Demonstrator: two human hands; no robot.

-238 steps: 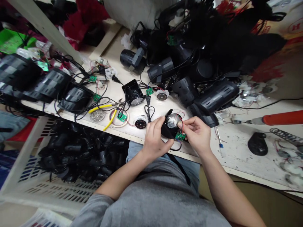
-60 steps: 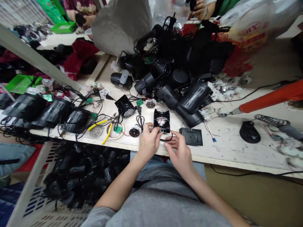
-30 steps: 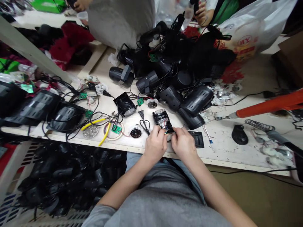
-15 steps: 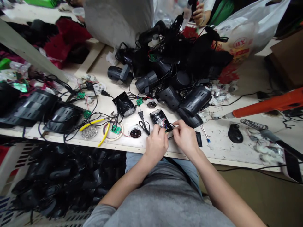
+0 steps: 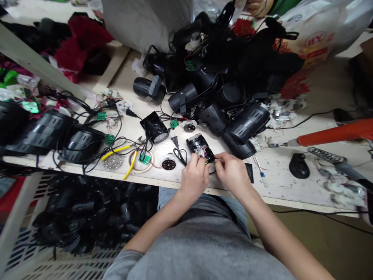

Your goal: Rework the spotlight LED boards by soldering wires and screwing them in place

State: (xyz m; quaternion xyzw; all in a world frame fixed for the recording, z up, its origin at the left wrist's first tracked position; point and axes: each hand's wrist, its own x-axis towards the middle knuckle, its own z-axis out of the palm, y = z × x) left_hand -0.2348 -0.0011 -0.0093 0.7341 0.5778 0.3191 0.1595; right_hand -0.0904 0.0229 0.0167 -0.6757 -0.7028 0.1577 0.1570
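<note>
An opened black plastic housing [image 5: 194, 140], with a clear round end and thin coloured wires inside, lies on the bench in front of me. My left hand [image 5: 195, 174] is closed at its near end, fingertips pinched on what looks like a small green circuit board [image 5: 206, 162], mostly covered by the fingers. My right hand [image 5: 232, 171] pinches at the housing's near right corner; what sits between thumb and finger is too small to make out. Left of the hands lie a black power plug [image 5: 175, 140] with its cord and a round black-faced disc [image 5: 168, 164].
Yellow-handled cutters [image 5: 132, 163] and a steel-wool pad [image 5: 113, 161] lie to the left. Black housings [image 5: 247, 120] pile up behind. An orange tool [image 5: 335, 133] and a coiled spring holder [image 5: 326, 153] stand right. A crate [image 5: 26, 217] of black parts sits below left. Another person's hand [image 5: 256, 6] shows across the bench.
The view has shifted slightly, so the bench things sit a little further right. Both my hands stay at the housing with small finger movements. The other person's hand has dropped its raised pose.
</note>
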